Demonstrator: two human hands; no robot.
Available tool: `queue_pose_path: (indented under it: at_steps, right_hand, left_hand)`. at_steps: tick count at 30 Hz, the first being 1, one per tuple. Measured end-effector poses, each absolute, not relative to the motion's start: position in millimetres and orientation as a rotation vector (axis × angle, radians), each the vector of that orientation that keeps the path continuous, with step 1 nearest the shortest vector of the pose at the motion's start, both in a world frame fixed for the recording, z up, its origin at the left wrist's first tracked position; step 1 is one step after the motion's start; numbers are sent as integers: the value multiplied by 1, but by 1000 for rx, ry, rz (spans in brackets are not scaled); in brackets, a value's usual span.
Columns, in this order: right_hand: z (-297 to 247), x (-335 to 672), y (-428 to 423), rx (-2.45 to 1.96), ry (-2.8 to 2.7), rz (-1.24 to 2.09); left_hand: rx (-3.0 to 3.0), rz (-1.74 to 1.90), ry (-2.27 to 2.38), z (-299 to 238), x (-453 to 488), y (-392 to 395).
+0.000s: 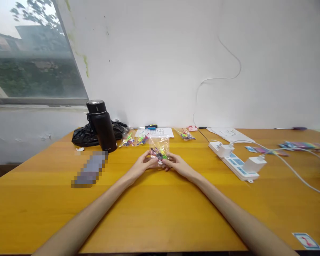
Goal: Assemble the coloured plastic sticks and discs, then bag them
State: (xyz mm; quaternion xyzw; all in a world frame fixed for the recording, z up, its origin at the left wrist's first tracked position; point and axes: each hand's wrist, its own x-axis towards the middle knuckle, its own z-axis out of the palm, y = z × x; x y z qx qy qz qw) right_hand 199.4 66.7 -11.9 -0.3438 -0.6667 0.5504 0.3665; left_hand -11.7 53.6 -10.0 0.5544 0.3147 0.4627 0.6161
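Note:
Both of my arms reach forward over the yellow wooden table [154, 209]. My left hand [143, 164] and my right hand [177, 164] meet at a small clear plastic bag [160, 146] with colourful little parts in it. The fingers of each hand pinch the bag's lower edge from either side. The bag stands upright on the table between the fingertips. Its contents look pink, green and dark, too small to name.
A black flask [101, 125] stands to the left in front of a black plastic bag [82, 137]. More small bags of coloured parts [134, 139] and papers [157, 132] lie behind. A white power strip [236, 161] with plugged chargers and cables is on the right.

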Motion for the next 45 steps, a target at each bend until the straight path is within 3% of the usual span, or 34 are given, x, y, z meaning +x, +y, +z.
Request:
queue_pose_path:
  at_steps: [7, 20, 45]
  right_hand:
    - [-16, 219, 93, -1055, -1490, 1175]
    - [-20, 232, 108, -1072, -1431, 1040]
    - [-13, 242, 108, -1069, -1462, 1079]
  left_hand:
    - [1243, 1065, 815, -24, -17, 64]
    - [1540, 863, 781, -17, -15, 57]
    - [1702, 928, 905, -25, -6, 56]
